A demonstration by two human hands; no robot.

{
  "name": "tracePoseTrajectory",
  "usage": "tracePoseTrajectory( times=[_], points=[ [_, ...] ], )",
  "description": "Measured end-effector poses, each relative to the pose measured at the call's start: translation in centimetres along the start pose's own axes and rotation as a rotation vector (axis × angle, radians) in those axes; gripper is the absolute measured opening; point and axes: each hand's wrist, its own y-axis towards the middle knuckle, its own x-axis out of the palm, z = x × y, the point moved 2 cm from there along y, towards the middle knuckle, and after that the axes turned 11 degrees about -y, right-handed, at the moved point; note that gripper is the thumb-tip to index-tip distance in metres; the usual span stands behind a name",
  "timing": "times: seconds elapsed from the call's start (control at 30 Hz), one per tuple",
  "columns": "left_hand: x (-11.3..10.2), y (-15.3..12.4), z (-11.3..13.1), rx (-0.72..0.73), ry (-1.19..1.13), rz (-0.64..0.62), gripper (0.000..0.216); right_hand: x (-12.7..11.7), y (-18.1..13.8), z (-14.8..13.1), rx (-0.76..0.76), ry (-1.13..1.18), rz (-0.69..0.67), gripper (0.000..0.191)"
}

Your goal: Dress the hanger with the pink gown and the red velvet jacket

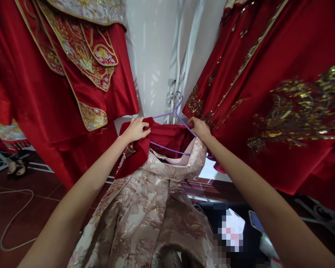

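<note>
A pale pink and gold brocade dress [153, 193] hangs by its neckline on a thin purple hanger [170, 148]. Red cloth, like a small shawl [138, 160], lies over the hanger's left shoulder and spreads behind the neckline. It bears a beaded tassel ornament [130, 149]. My left hand [136, 129] pinches the shawl's upper edge at the left, thumb and fingers curled in. At the hanger's right shoulder, my right hand [200, 128] is closed on the red cloth's upper corner; its fingertips are partly hidden. The hanger's hook rises between both hands.
Red embroidered gowns hang at the left [39, 93] and the right [268, 74], with a white curtain [153, 56] between. A dark seat [212, 212] holds papers and a phone [256, 222]. A pale cable [16, 191] and dark shoes [16, 166] lie at left.
</note>
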Motion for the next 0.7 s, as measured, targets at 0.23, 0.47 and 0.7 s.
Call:
tracePoseTrajectory(
  times=[0.23, 0.47, 0.7],
  points=[
    [0.3, 0.2, -0.3, 0.008, 0.017, -0.015, 0.029, -0.3, -2.3, 5.5, 0.136, -0.099, -0.012, 0.033],
    [0.3, 0.1, 0.6, 0.01, 0.023, -0.034, 0.032, -0.1, -5.3, 9.9, 0.261, -0.198, 0.029, 0.038],
    [0.9, -0.2, 2.0, -0.061, 0.053, -0.016, 0.028, 0.6, -6.9, 9.6, 0.208, -0.163, 0.115, 0.026]
  ],
)
